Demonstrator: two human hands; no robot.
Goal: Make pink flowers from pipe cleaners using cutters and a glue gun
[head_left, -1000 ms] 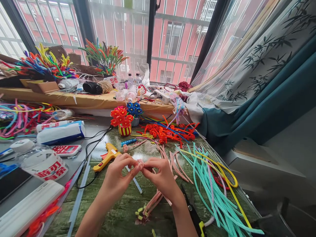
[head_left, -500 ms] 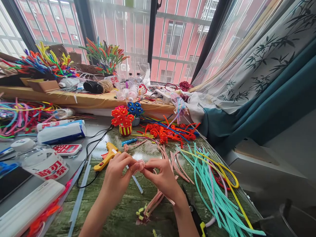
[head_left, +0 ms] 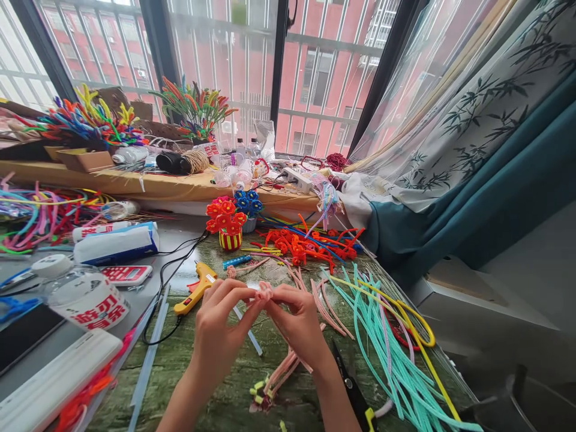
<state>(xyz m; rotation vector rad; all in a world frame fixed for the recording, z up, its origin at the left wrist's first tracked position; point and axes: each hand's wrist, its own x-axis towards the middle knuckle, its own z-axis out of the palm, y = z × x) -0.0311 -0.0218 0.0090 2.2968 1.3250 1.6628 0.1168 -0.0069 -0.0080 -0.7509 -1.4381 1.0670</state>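
Between my fingertips is a small pink pipe-cleaner flower (head_left: 264,291), bunched into loops. My left hand (head_left: 222,318) pinches it from one side, and my right hand (head_left: 297,318) grips it from the other. A pink stem seems to run down beneath my right hand. Below my wrists lies a bundle of pink pipe cleaners (head_left: 282,372) with yellow-green tips at one end. Loose pink pipe cleaners (head_left: 330,312) rest beyond my right hand. Another small pink curled piece (head_left: 231,272) is on the table past my left hand.
A yellow glue gun (head_left: 198,288) and clear glue sticks (head_left: 150,354) lie left of my hands. Black scissors (head_left: 351,384) are by my right forearm, near mint-green pipe cleaners (head_left: 382,342). Red flowers in a striped pot (head_left: 230,241) stand behind, beside red pipe-cleaner pieces (head_left: 297,245).
Both hands have risen slightly with the pink flower, and its loops are more visible between my fingers. The view has shifted a little.
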